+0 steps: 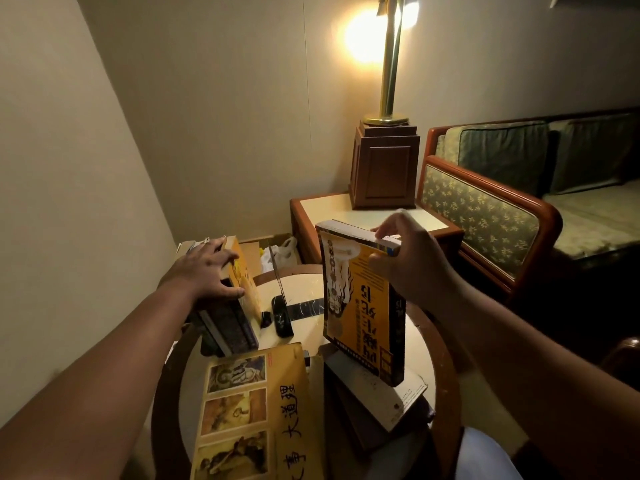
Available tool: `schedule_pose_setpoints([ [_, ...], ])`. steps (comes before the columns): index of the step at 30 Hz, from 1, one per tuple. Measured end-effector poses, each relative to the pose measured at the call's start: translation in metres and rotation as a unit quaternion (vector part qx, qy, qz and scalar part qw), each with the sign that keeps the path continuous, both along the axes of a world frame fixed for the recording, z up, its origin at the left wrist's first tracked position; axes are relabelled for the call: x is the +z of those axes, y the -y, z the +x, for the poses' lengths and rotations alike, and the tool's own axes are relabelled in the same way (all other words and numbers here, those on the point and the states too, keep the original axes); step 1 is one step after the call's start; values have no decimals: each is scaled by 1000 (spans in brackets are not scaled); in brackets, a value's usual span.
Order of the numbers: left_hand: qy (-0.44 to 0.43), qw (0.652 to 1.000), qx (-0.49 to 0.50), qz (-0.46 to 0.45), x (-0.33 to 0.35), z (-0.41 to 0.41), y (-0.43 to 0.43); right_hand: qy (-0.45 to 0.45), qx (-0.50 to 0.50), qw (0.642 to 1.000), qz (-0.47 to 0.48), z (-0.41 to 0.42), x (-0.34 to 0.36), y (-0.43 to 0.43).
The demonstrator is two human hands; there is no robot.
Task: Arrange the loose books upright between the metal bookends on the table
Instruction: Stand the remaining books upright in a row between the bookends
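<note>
**Clerk:** Item one?

**Checker:** Yellow book (360, 299), paperback. It is held upright above the right side of the round table (304, 285), cover toward the camera, title upside down. The right hand (408, 261) pinches its top edge, thumb on the cover and fingers over the top. I judge that a grip for lowering it edge-down into a slot.

**Clerk:** Touching anything below?

**Checker:** Its lower corner is over the flat stack (381, 393). Touching or clear, I cannot tell.

**Clerk:** Destination?

**Checker:** Upright row (225, 317), left side of the table. The left hand (204, 268), well apart from the right, lies spread on the tops and grips nothing. It is probably steadying the row against toppling.

**Clerk:** Bookend?

**Checker:** Metal bookend (282, 317), a thin blade on a dark foot, just right of the row with a gap between. A second one is not visible.

**Clerk:** Loose stock?

**Checker:** Large picture book (249, 410), flat at the near edge, and the flat stack.

**Clerk:** Surroundings?

**Checker:** Lit lamp (389, 64) on a side table (332, 206), with a sofa (485, 216) beyond.
</note>
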State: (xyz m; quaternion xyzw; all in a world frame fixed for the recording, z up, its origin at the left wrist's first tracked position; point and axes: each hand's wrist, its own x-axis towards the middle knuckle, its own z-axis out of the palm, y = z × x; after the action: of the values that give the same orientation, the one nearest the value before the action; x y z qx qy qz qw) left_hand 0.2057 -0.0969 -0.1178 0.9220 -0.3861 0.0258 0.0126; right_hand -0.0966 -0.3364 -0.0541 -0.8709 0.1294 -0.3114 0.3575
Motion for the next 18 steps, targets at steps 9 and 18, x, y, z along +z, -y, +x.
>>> schedule_pose_setpoints([
  [9,3,1000,6,-6,2,-3,1,-395,126,909,37,10,62,11],
  [18,-7,1000,7,-5,3,-5,0,-338,101,934,57,17,55,3],
])
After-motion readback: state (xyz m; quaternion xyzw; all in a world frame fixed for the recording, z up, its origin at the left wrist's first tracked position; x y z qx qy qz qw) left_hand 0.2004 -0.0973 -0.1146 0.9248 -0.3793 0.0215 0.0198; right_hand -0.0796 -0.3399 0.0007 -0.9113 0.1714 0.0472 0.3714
